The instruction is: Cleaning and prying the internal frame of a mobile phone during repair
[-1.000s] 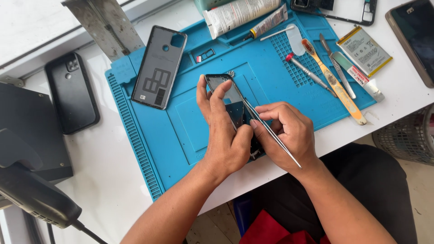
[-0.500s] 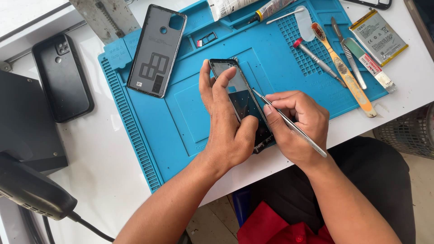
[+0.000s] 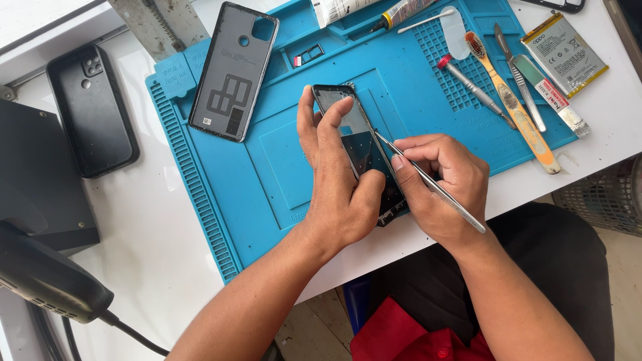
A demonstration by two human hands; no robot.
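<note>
We are looking down at an opened phone (image 3: 358,144) lying on a blue work mat (image 3: 281,167), its long axis running from the far end, away from us, down and slightly rightward toward the near table edge. Our left hand (image 3: 338,187) covers the phone's left side and near end: the thumb (image 3: 305,124) rests along the left edge, a finger (image 3: 331,124) lies across the upper part of the phone, and another finger curls over the near end, so the hand is clamped around the phone. Our right hand (image 3: 445,180) sits just to the right of the phone, its thumb and fingers pressed together around thin metal tweezers (image 3: 428,180). The tweezers slant up and to the left, and their tip meets the phone's right edge about midway along its length; we cannot tell whether the tips grip anything. So the working point lies left of the right hand's fingers, and the right hand is the nearer one to it. Farther out, a grey back cover (image 3: 234,70) lies on the mat to the left, a black case (image 3: 93,110) on the white table (image 3: 154,234), and a brush (image 3: 511,103), a screwdriver (image 3: 468,83) and a battery (image 3: 565,47) lie to the right.
</note>
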